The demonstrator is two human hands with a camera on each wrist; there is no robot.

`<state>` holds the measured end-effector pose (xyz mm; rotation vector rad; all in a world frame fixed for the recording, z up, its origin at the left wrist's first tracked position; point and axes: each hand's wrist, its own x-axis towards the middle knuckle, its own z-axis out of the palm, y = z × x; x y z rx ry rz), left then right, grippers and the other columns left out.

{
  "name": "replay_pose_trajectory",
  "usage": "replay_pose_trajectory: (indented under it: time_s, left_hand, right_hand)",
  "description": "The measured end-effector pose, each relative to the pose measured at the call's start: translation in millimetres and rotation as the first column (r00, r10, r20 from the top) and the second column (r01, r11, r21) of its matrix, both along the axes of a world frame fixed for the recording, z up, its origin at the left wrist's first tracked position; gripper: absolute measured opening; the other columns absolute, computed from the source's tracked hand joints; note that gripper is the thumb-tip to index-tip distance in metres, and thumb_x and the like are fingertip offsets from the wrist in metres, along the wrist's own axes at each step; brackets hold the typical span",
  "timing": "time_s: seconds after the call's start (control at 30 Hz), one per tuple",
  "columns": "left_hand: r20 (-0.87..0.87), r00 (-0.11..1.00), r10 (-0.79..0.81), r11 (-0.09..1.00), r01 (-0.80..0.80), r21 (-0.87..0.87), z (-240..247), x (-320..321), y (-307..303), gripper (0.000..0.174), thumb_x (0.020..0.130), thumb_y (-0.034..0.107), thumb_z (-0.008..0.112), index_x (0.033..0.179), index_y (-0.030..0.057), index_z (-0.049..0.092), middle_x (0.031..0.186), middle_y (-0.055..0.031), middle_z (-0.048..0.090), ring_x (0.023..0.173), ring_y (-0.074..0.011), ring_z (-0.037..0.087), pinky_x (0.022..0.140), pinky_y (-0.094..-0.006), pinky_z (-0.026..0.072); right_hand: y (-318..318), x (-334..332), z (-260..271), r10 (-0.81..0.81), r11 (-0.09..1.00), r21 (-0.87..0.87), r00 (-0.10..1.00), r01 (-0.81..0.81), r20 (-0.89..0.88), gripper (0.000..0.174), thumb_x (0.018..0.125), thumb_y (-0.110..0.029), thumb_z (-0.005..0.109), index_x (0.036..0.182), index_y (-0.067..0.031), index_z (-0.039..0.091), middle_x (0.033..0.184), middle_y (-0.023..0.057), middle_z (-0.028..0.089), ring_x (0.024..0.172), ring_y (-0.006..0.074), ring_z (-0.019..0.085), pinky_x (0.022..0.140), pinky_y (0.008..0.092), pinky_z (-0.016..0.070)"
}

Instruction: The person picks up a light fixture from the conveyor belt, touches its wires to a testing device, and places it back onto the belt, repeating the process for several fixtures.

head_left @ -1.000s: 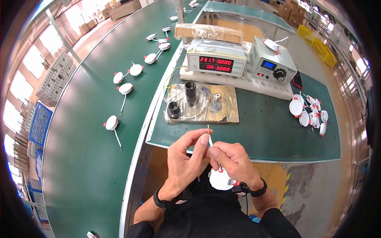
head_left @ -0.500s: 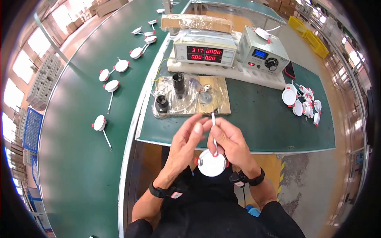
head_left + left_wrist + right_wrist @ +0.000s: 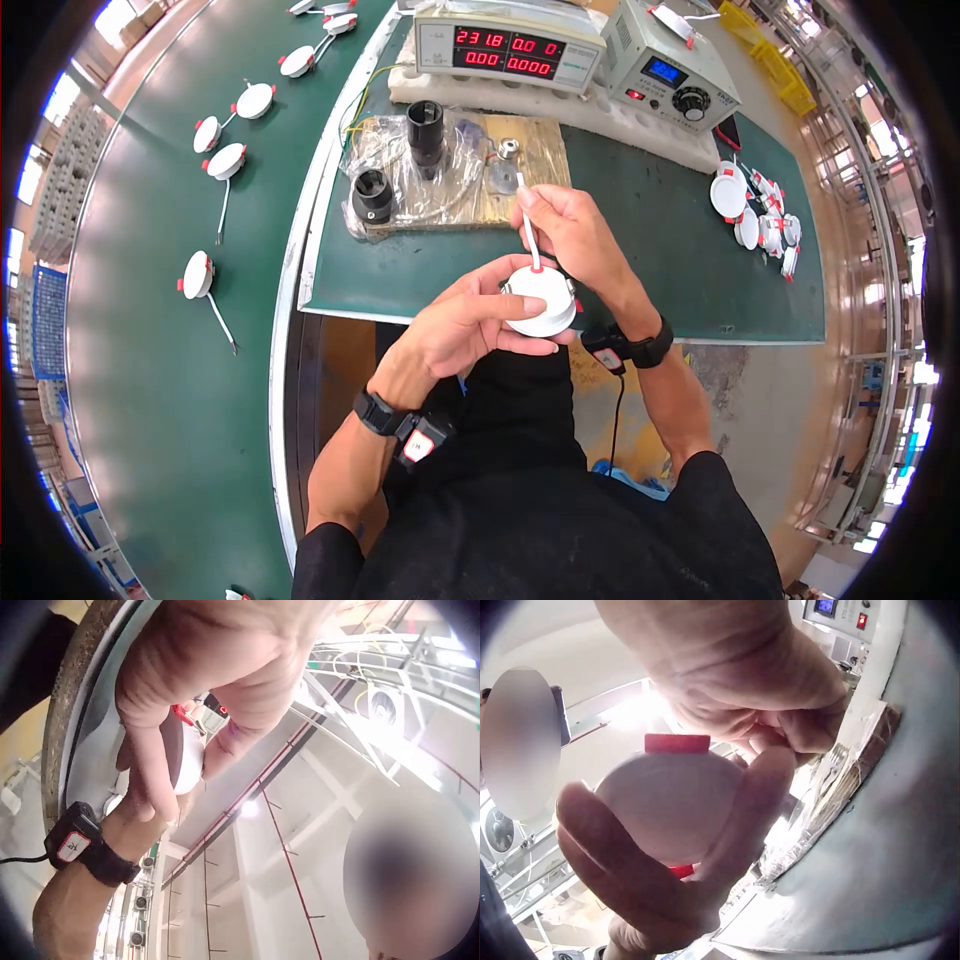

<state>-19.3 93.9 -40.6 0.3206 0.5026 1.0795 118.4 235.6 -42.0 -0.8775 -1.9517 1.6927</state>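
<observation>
Head view: one white round lamp (image 3: 540, 312), held in the left grip (image 3: 465, 322), thumb across its face, fingers beneath. Location: before the person's torso, by the near edge of the table (image 3: 670, 285).

Item, white cord (image 3: 530, 238), rising from the lamp; upper part pinched in the right grip (image 3: 580, 238) between thumb and fingers.

Item, board (image 3: 548, 150), partly under clear plastic, bearing two black cylindrical sockets (image 3: 425, 135), one taller, and small metal fittings.

Item, meter (image 3: 505, 52) with red digits, and grey control box (image 3: 665, 85) with blue display and black knob, both on a pale perforated slab (image 3: 640, 130). One similar lamp atop the box.

Item, cluster of white lamps (image 3: 755, 215), right side of the table.

Item, scattered lamps with cords on a long green surface (image 3: 150, 400), left.

Right wrist view: red tabs (image 3: 677, 743) at opposite edges of the held lamp.
</observation>
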Motion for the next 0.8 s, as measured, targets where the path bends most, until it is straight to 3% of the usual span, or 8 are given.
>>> replay_pose_trajectory:
  time_s: [0.17,0.33,0.73,0.8]
  left_hand:
    - [-0.200,0.979,0.030,0.998,-0.040,-0.049,-3.9,-5.9,16.6,0.051,0.087,-0.001,0.073,0.132,0.0011,0.048,0.113,-0.0150,0.068,0.099,-0.0331,0.073,0.084,-0.0388,0.0646]
    - [-0.376,0.926,0.025,0.998,-0.044,-0.042,-7.4,-2.4,28.4,0.054,0.087,-0.001,0.073,0.134,0.0019,0.046,0.112,-0.0126,0.068,0.097,-0.0312,0.073,0.078,-0.0377,0.0656]
    - [-0.269,0.963,-0.016,0.998,-0.001,-0.064,-10.0,-9.9,41.4,0.049,0.088,0.000,0.071,0.133,-0.0008,0.052,0.116,-0.0141,0.067,0.101,-0.0315,0.073,0.079,-0.0362,0.0659]
    - [-0.264,0.964,-0.027,0.998,0.009,-0.068,-7.6,-9.3,40.3,0.048,0.089,0.000,0.070,0.133,-0.0016,0.052,0.117,-0.0152,0.067,0.102,-0.0321,0.072,0.080,-0.0367,0.0659]
  right_hand:
    - [15.8,-12.5,-1.7,-0.004,1.000,-0.017,0.996,0.005,0.091,0.038,0.108,-0.028,0.047,0.091,0.0002,0.066,0.064,-0.0008,0.055,0.057,0.0075,0.047,0.054,0.0273,0.0397]
    - [32.3,-11.4,-14.3,0.043,0.964,-0.265,0.998,-0.032,0.036,0.040,0.109,-0.028,0.045,0.096,0.0037,0.065,0.072,-0.0005,0.055,0.057,0.0057,0.043,0.053,0.0240,0.0374]
    - [33.2,-18.8,-11.7,0.004,0.995,-0.104,0.989,0.012,0.151,0.037,0.108,-0.029,0.049,0.087,-0.0023,0.062,0.065,-0.0040,0.050,0.054,0.0038,0.041,0.048,0.0236,0.0336]
    - [33.4,-18.6,-13.0,-0.015,0.999,-0.041,0.983,0.022,0.181,0.037,0.106,-0.029,0.050,0.086,-0.0004,0.063,0.063,0.0001,0.054,0.055,0.0085,0.047,0.051,0.0286,0.0396]
